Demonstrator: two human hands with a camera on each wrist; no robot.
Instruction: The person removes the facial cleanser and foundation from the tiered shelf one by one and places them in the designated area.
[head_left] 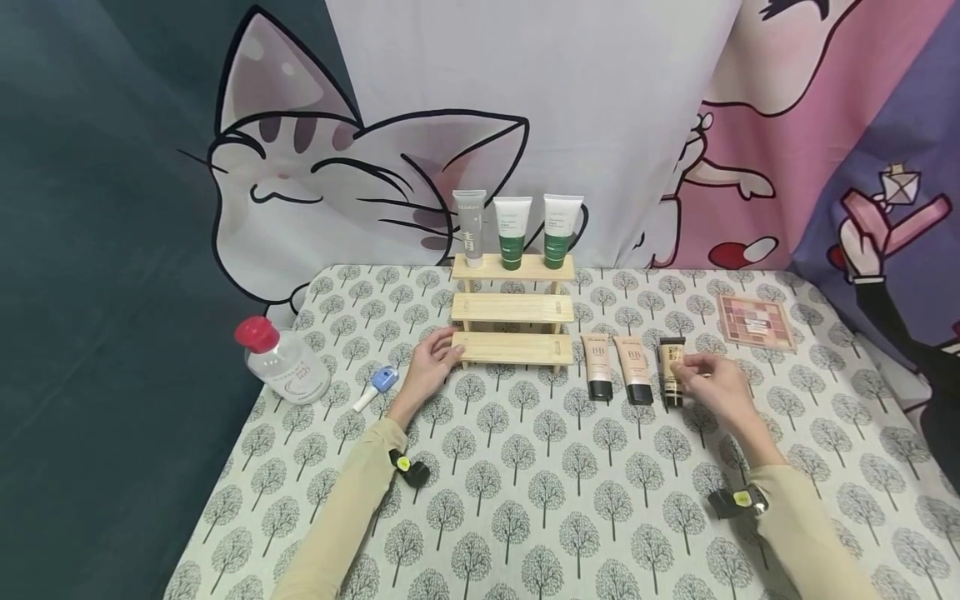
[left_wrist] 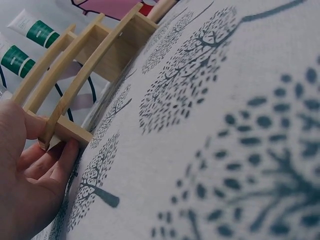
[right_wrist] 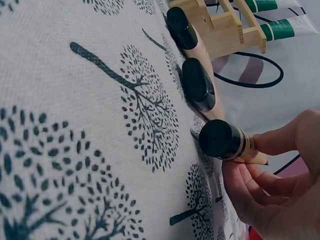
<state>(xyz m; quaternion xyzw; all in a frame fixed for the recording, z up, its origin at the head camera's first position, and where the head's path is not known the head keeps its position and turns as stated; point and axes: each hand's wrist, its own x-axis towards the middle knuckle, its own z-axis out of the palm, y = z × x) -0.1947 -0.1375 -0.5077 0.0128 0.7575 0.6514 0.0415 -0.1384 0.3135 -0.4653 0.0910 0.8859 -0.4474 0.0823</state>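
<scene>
Taking the wooden stand (head_left: 512, 308) as the centre of a clock, we read "BB" on two beige tubes, the nearer (head_left: 596, 365) and the farther (head_left: 634, 371), both near 4 o'clock; their finer print escapes us. Between 3 and 4, we see lettering on a black-and-gold tube (head_left: 668, 360), too small to read and partly hidden by the right hand (head_left: 720, 387). Print also blurs for us on the grey tube (head_left: 469, 225) at 11, the white-and-green tubes at 12 (head_left: 512, 229) and 1 (head_left: 561, 227), the palette (head_left: 757, 325) at 3 and the red-capped bottle (head_left: 296, 375) between 8 and 9.
</scene>
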